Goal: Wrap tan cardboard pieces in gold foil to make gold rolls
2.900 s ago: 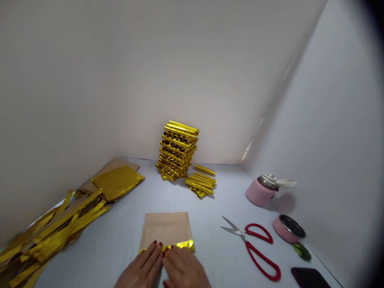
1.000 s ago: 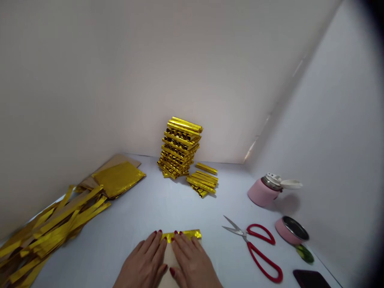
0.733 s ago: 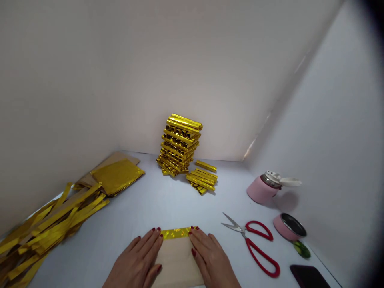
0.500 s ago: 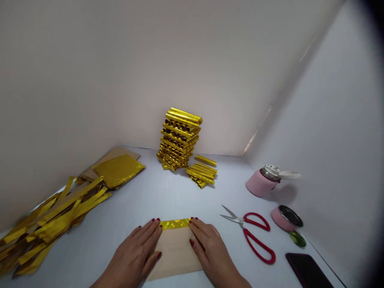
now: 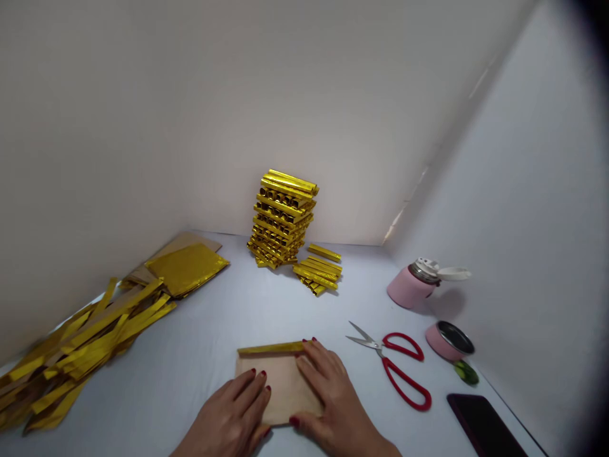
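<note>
Holding tan paper [image 5: 280, 381] on the near bench [image 5: 190, 355]

Its near-left part is covered by the left hand [image 5: 235, 409], its right side by the right hand [image 5: 333, 397]; both are slightly apart. Open scissors [image 5: 379, 346] are placed right, gold rolls [image 5: 283, 219] stacked far.

- sheet [image 5: 285, 387]: plain tan, no print; folded far edge [image 5: 271, 348] dull gold
- left hand [image 5: 228, 416], right hand [image 5: 335, 403]: nails dark red
- tall stack [image 5: 283, 219], far: shiny gold, dark tube ends
- low pile [image 5: 318, 273] right of it: same gold
- square sheets [image 5: 188, 270], left: gold over tan
- strips [image 5: 95, 349], near left: gold, some tan showing
- scissors [image 5: 378, 346]: silver blades, red handles
- flask [image 5: 409, 289], right: pink, silver neck, white top
- cup [image 5: 442, 343]: pink outside, dark inside
- small oval item [image 5: 466, 373]: mottled green
- slab [image 5: 488, 425], near right: black
- tabletop [image 5: 238, 311]: pale blue-grey, plain
</note>
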Demonstrator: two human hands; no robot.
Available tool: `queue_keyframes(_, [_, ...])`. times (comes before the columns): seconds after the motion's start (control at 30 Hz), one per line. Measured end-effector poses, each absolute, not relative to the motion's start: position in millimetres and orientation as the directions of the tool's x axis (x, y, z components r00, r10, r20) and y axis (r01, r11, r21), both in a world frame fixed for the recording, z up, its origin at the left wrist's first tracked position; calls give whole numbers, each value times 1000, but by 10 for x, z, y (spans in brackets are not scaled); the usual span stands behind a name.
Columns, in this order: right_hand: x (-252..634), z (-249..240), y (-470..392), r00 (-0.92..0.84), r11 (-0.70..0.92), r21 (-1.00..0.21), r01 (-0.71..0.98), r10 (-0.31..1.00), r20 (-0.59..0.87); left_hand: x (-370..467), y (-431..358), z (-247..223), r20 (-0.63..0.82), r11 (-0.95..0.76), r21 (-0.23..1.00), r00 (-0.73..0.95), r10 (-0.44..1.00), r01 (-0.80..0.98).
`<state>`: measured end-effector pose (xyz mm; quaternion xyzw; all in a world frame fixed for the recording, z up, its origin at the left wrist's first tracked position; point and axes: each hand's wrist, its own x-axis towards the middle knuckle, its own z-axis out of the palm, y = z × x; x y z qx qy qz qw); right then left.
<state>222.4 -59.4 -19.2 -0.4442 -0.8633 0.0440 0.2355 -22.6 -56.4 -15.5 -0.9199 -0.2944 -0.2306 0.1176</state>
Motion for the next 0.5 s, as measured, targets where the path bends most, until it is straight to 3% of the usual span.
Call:
queue_keyframes(0.07, [2217,-186,-644,-548,675,-216,705,712,438,-228,-566,-161,508,-801,-80,716,479,593])
queue_keyframes(0.17, [2182,-155,-705,-554,689,-202,696,695,459,-216,-582,-102,458,-803,33,705,541,595])
queue_keyframes(0.3, [2160,-116,-714,-500,634,-370,679,769,399,-193,-597,-19,363,-801,154,721,590,578])
queue_keyframes(0.5, [2206,-151,-663,-421,548,-532,645,836,351,-285,-564,-69,380,-766,366,667,641,528])
